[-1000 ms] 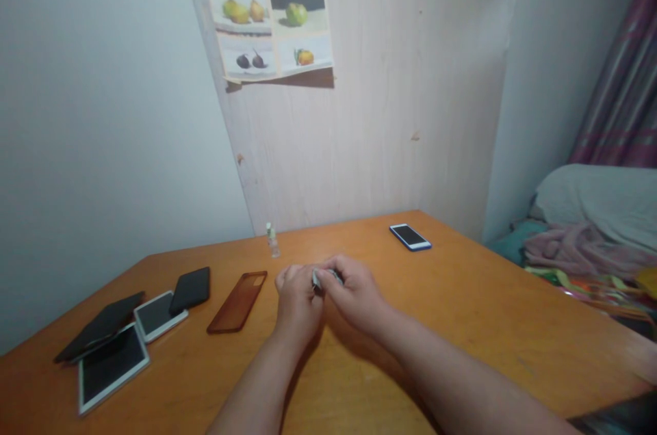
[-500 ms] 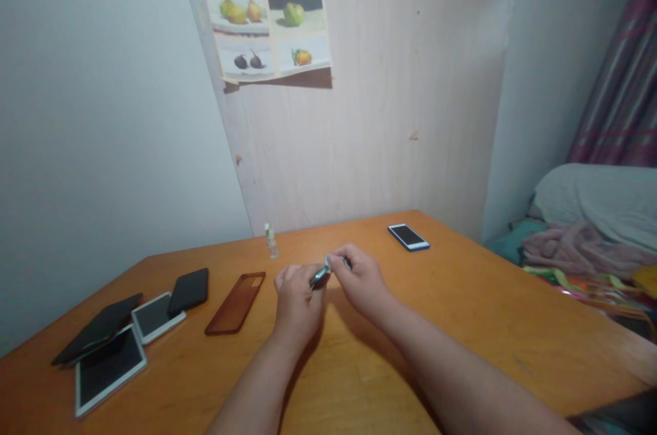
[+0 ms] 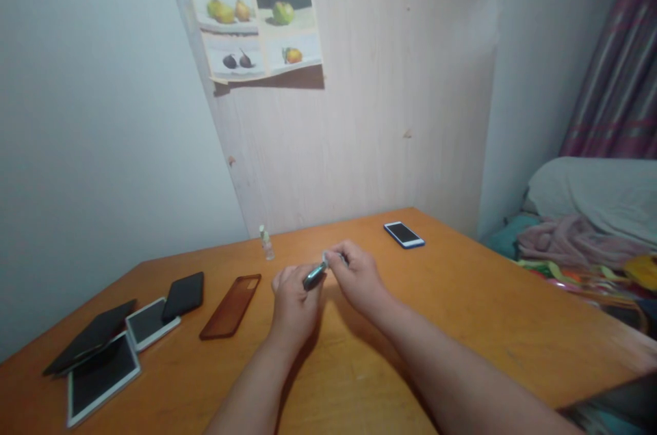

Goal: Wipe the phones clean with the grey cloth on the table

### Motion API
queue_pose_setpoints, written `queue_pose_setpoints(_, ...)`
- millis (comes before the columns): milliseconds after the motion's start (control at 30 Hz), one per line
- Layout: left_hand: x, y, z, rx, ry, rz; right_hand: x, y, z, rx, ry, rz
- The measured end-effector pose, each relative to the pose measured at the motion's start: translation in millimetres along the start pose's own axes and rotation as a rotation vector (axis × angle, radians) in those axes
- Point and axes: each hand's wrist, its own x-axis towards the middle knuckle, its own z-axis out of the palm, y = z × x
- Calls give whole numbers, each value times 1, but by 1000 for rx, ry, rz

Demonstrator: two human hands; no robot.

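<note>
In the middle of the head view, both my hands are around a slim dark phone (image 3: pixel 315 276), tilted so that mostly its shiny greenish edge shows. My left hand (image 3: pixel 298 298) is closed around its near part, fingers largely hidden behind it. At the far end my right hand (image 3: pixel 354 272) is closed too, thumb pressed against the fingers. A small whitish bit (image 3: pixel 325 257) shows by the right thumb; what it is I cannot make out. Left of my hands lies a translucent brown phone case (image 3: pixel 229 310). Beyond them stands a small clear spray bottle (image 3: pixel 267 246).
On the wooden table's (image 3: pixel 349 380) left side, a white tablet (image 3: pixel 104 380), a dark folder-like cover (image 3: pixel 92 338), a smaller white device (image 3: pixel 152 325) and a black wallet-like thing (image 3: pixel 183 295) overlap. A blue-edged phone (image 3: pixel 404 234) lies at back right. Bedding (image 3: pixel 590 195) is beyond the right edge.
The view has shifted slightly, so the surroundings sit a little further left. The phone has tilted a bit, showing more of its greenish edge. Both hands keep hold of it.
</note>
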Motion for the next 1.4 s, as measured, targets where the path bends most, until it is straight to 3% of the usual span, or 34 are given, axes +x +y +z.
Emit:
queue_pose_setpoints(167, -2, -6, 5, -6, 15, -16, -9, -9, 8, 50, -179, -121)
queue_pose_setpoints(367, 0, -1, -1, -38, -19, 3, 1, -4, -2, -14, 18, 21)
queue_pose_setpoints(567, -3, -6, 2, -52, 33, -12, -11, -18, 5, 58, -183, -147)
queue_pose_setpoints(767, 0, -1, -1, -63, -5, -6, -2, -11, -3, -17, 20, -8)
queue_pose_setpoints(967, -4, -10, 6, -81, 32, -33, -17, -23, 6, 29, -204, -199)
queue_pose_setpoints(1200, 0, -1, 0, -78, -13, -4, -3, -11, -4, -22, 11, -31)
queue_pose_setpoints(1400, -3, -5, 5, -83, 43, -22, -16, -22, 3, 18, -197, -199)
